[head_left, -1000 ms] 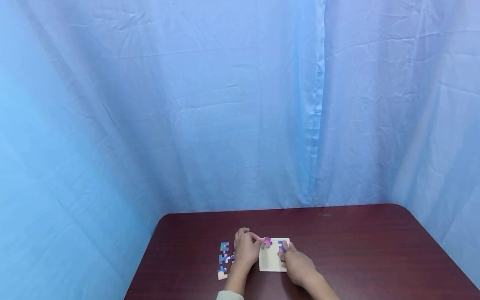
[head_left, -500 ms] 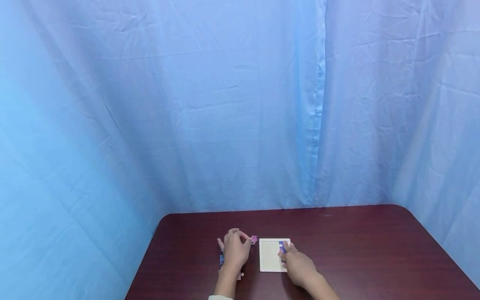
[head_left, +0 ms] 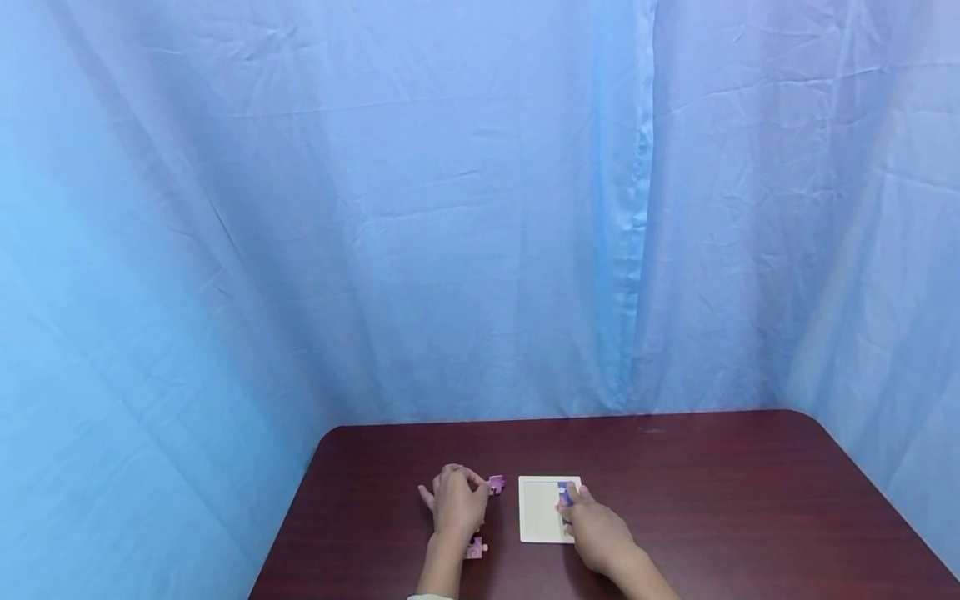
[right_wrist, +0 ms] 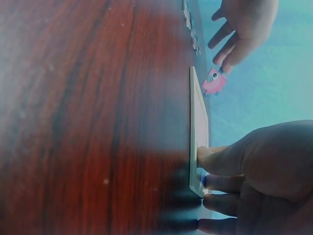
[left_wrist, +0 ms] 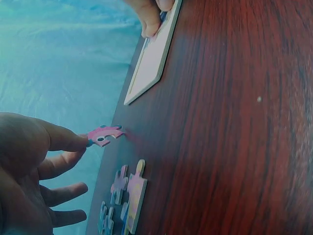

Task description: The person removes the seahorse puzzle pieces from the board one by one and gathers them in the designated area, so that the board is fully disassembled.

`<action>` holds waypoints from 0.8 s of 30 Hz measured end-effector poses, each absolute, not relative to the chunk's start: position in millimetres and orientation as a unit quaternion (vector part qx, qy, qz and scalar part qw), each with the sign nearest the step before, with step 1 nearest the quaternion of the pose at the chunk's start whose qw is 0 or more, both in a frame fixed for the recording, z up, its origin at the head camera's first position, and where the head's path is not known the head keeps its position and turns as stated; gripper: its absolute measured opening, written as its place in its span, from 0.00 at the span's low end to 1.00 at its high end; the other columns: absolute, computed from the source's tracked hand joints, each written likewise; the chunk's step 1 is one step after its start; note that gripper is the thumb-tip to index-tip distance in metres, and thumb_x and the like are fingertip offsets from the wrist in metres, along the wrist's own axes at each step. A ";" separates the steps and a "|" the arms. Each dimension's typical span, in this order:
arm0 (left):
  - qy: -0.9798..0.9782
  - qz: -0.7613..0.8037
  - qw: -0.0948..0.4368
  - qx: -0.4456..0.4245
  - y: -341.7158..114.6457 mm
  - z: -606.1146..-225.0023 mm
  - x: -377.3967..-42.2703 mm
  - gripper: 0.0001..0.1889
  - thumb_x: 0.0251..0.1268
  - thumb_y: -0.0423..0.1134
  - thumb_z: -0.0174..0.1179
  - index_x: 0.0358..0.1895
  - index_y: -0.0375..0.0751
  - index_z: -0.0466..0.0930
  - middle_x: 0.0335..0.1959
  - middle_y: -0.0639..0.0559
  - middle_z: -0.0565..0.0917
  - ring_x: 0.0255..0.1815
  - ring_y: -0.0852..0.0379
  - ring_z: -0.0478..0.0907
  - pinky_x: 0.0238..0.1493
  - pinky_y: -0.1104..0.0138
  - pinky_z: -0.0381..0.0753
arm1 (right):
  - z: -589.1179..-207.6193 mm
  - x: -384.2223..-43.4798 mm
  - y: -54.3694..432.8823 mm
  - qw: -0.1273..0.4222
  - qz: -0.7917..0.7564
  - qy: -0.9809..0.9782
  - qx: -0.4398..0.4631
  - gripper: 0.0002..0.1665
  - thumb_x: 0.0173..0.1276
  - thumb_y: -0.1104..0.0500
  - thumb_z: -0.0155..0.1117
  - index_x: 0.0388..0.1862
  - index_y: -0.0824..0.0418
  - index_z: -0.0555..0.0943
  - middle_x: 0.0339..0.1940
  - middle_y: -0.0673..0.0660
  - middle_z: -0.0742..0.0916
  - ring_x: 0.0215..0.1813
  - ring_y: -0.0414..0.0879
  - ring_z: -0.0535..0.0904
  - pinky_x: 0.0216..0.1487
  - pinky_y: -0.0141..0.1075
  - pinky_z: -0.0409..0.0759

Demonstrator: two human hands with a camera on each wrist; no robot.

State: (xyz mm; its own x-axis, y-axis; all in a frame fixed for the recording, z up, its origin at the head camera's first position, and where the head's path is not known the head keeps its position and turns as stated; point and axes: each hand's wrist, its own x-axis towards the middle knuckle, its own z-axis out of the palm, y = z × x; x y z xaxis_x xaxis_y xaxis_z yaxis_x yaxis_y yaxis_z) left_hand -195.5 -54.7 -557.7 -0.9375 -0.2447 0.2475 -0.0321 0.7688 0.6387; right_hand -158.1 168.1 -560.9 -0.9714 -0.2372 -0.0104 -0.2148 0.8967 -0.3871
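You are pinching a pink puzzle piece [head_left: 496, 484] in your left hand [head_left: 456, 504], other fingers extended, left of the tray [head_left: 538, 515]; your right hand [head_left: 600, 532] is pressing the tray's right side, fingers nearly straight.

Pale left sleeve cuff [head_left: 431, 597], bare hands [head_left: 459, 503] [head_left: 597, 532]

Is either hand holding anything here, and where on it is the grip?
The left hand pinches a pink puzzle piece by its bluish edge. The right hand rests its fingers on the pale tray, lifting nothing.
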 end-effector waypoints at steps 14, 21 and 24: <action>-0.919 -0.351 0.138 0.110 -73.9 -563.4 -198.0 0.11 0.53 0.36 0.72 0.19 0.51 0.81 0.48 0.45 0.86 0.60 0.35 0.79 0.75 0.21 0.47 | -563.2 -159.3 169.0 0.011 -0.187 0.974 -0.125 0.22 0.69 0.63 0.69 0.62 0.62 0.87 0.75 0.70 0.78 0.75 0.68 0.76 0.65 0.62 0.81; -0.917 -0.356 0.129 0.129 -79.8 -566.4 -197.9 0.10 0.55 0.36 0.71 0.20 0.50 0.81 0.48 0.44 0.86 0.62 0.32 0.77 0.76 0.22 0.45 | -563.3 -158.5 169.0 0.015 -0.188 0.974 -0.125 0.23 0.69 0.63 0.70 0.62 0.63 0.86 0.75 0.71 0.78 0.75 0.69 0.76 0.66 0.62 0.80; -0.917 -0.355 0.129 0.133 -82.1 -567.0 -198.4 0.10 0.55 0.37 0.71 0.20 0.50 0.81 0.50 0.43 0.86 0.65 0.31 0.76 0.76 0.22 0.44 | -562.6 -157.9 168.6 0.023 -0.191 0.974 -0.121 0.22 0.70 0.62 0.69 0.63 0.63 0.86 0.76 0.71 0.77 0.76 0.69 0.75 0.68 0.63 0.78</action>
State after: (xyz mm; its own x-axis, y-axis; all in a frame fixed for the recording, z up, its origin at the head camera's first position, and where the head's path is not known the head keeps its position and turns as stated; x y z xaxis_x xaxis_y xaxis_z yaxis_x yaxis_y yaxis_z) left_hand -198.4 -82.1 -567.0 -0.9315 -0.3345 0.1428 -0.1514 0.7135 0.6841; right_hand -157.9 168.6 -562.6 -0.9695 -0.2452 0.0012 -0.2276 0.8979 -0.3768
